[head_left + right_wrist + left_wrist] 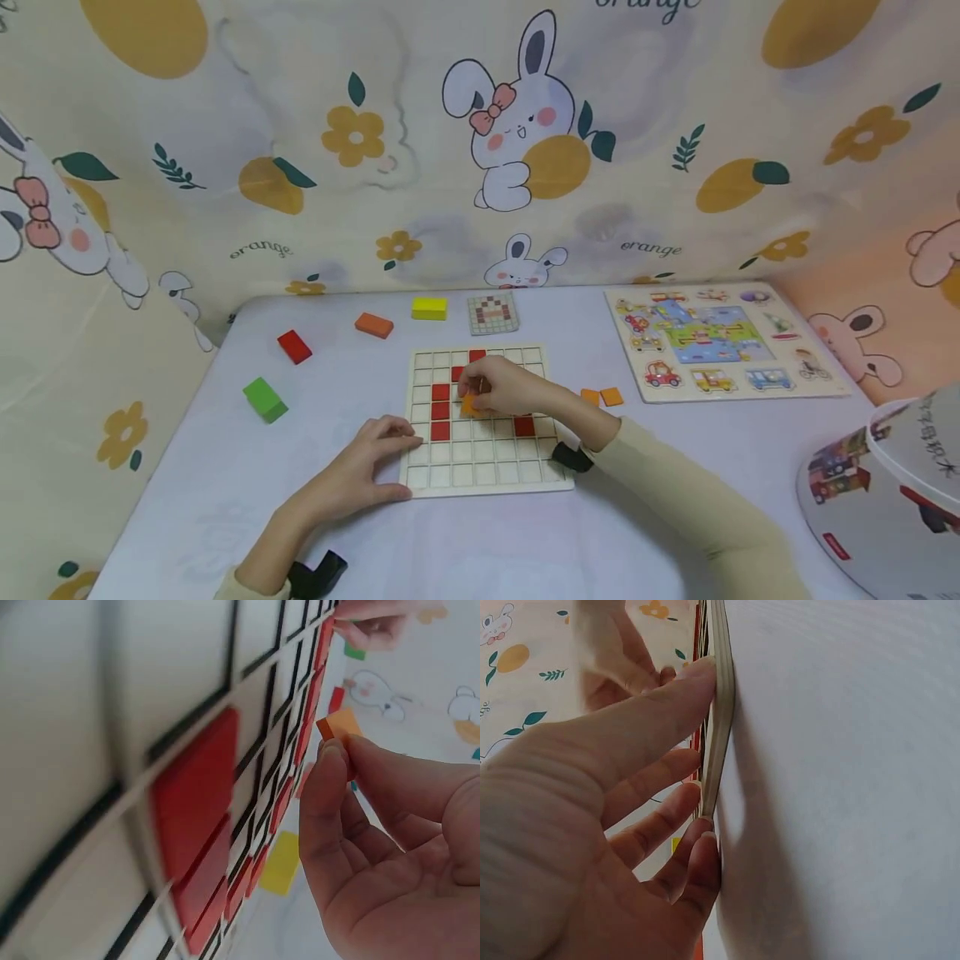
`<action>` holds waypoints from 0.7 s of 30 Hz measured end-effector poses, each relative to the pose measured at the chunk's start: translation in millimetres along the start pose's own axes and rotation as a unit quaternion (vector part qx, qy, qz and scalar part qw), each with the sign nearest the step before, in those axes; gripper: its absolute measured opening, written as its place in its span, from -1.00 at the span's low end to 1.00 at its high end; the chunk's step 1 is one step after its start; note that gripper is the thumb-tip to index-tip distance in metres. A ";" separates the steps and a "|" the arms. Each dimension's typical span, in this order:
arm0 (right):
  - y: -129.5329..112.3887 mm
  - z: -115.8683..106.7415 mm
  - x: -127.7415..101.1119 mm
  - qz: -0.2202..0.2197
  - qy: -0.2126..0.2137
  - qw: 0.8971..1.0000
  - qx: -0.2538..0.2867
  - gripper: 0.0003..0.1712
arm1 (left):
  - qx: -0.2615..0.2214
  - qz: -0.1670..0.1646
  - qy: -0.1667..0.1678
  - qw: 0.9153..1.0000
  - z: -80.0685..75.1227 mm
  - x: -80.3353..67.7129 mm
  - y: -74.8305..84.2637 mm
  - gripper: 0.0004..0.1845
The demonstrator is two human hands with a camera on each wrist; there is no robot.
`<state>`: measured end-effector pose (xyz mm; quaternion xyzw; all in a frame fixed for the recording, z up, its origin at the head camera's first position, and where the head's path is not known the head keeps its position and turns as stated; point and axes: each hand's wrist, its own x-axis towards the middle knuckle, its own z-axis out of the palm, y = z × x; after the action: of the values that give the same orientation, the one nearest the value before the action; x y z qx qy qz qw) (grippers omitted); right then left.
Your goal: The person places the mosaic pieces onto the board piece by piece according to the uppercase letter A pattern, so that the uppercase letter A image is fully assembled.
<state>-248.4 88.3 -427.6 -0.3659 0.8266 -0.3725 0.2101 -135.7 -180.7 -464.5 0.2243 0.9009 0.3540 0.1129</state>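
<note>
A pale wooden grid board [487, 475] lies on the table with several red square tiles [440, 410] set in its cells. Over its middle, my right hand [510, 387] pinches an orange tile [343, 724] between thumb and fingertips. The right wrist view shows the tile held just off the grid surface. My left hand [367, 467] rests against the board's left side with fingers spread. In the left wrist view, its thumb and fingertips touch the board's edge [721, 712].
Two orange tiles [602, 397] lie right of the board. Behind it are a yellow block [429, 309], an orange block [373, 325] and a small pattern card [493, 313]. Red [295, 347] and green [265, 400] blocks lie left. A picture puzzle [720, 342] and white bucket [870, 492] stand right.
</note>
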 end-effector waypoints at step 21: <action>-5.2 17.4 11.4 0.047 0.050 0.988 -0.140 -0.92 | 0.002 0.016 0.000 1.000 -0.9 -1.0 1.7 -0.36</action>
<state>-242.6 69.2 -435.4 -0.3329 0.8965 -0.2605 0.1326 -134.6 -180.7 -462.6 0.2385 0.8980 0.3540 0.1064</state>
